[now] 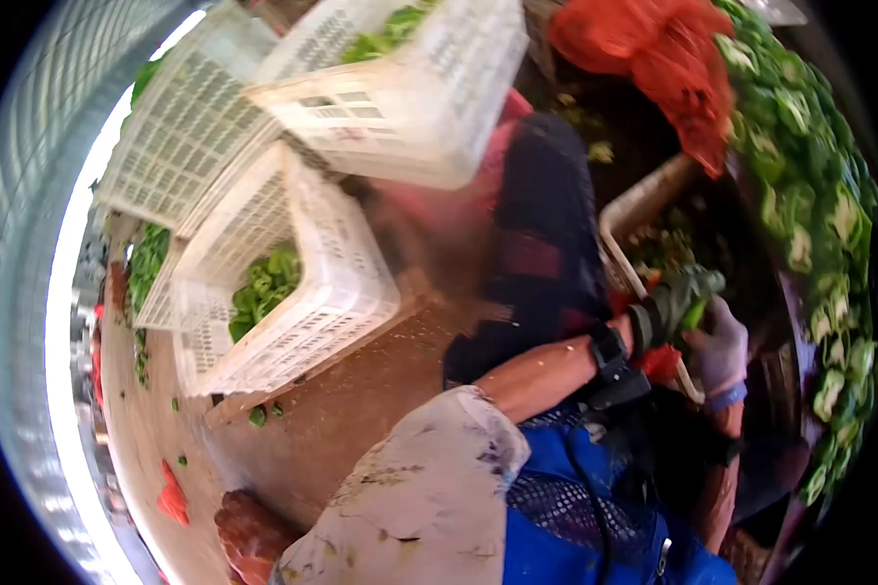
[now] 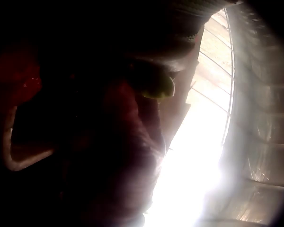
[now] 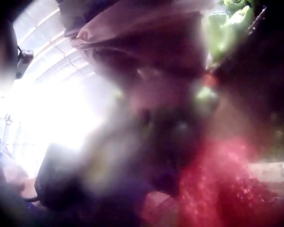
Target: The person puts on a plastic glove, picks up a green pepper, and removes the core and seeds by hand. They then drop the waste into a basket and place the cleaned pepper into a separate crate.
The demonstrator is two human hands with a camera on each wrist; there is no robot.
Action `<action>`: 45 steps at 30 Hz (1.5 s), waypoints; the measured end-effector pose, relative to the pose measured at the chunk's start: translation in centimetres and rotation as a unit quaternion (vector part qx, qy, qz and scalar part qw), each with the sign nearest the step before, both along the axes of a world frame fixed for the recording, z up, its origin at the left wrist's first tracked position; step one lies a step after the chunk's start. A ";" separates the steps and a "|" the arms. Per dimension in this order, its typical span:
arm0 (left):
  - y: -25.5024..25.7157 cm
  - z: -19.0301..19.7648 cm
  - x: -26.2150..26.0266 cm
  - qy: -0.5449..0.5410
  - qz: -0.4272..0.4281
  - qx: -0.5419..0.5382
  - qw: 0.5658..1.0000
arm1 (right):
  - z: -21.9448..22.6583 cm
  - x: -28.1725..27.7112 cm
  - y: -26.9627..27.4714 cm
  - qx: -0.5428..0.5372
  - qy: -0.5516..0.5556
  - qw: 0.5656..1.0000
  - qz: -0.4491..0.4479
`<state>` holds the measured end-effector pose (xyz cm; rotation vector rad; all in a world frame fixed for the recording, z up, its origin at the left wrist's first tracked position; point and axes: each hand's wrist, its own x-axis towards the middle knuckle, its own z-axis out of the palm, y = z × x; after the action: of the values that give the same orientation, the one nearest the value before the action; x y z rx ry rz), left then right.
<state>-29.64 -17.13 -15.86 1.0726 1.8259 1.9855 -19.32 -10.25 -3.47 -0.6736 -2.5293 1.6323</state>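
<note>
In the head view my left hand, in a dark grey-green glove, has its fingers bent around a green pepper. My right hand, in a pale lavender glove, is right beside it, fingertips close against the pepper. Both hands are above the near end of a white-rimmed bin with scraps inside. Part of a green pepper catches the light in the dark left wrist view. Blur in the right wrist view hides the right fingers' grip, so I cannot tell what they hold.
Green peppers line a ledge along the right. A red mesh bag lies at the far end. White plastic crates with peppers in them stand on the left, one crate raised higher. Red mesh shows close to the right wrist.
</note>
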 end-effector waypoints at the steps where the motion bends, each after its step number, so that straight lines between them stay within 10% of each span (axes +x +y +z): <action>1: 0.3 0.4 0.1 0.008 -0.010 0.012 1.000 | 0.1 -0.3 -0.4 0.064 0.002 0.998 0.001; 10: -3.4 4.8 -0.4 0.018 -0.073 0.003 0.997 | -1.1 -0.8 -1.6 0.239 0.024 0.971 0.004; 12: -3.6 5.7 -0.3 -0.163 -0.091 0.010 0.982 | -1.2 -0.8 -1.2 0.224 0.059 0.973 0.009; 14: -3.3 6.0 -0.3 -0.493 -0.123 0.058 0.859 | 0.3 -0.2 0.1 0.068 0.010 0.997 0.023; 16: -3.6 5.7 -1.0 -0.230 -0.129 -0.046 0.963 | -0.2 0.4 0.6 -0.103 0.034 0.994 0.022; 22: -2.3 5.8 0.0 -0.013 -0.047 -0.033 0.998 | 0.8 0.2 0.7 0.131 0.033 0.990 0.051; 27: -0.8 5.3 -0.7 -0.297 -0.093 -0.023 0.950 | -0.3 -0.9 0.0 0.319 0.072 0.945 -0.011; 34: 1.1 4.3 0.4 -0.280 0.030 0.001 0.960 | -2.3 -1.6 1.1 0.366 0.100 0.923 -0.059; 38: -0.7 7.8 -1.4 -0.517 -0.082 0.136 0.841 | 2.2 -1.6 2.2 0.039 0.357 0.900 -0.247; 39: -1.1 9.5 -1.4 -0.618 -0.159 0.182 0.748 | 4.7 -0.6 3.0 -0.029 0.365 0.894 -0.259; 40: -1.0 9.1 -1.4 -0.589 -0.131 0.181 0.776 | 5.0 0.4 4.6 -0.026 0.370 0.898 -0.236; 43: -1.1 9.9 -2.1 -0.595 -0.193 0.207 0.752 | -0.8 0.4 9.0 0.457 0.157 0.857 -0.176; 45: -0.9 9.7 -2.1 -0.550 -0.154 0.223 0.790 | 1.1 0.5 6.9 0.279 0.185 0.929 -0.158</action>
<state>-31.78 -18.01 -6.15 0.0968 0.5406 2.1149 -18.84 -3.33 -2.38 -0.5947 -2.2804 0.7845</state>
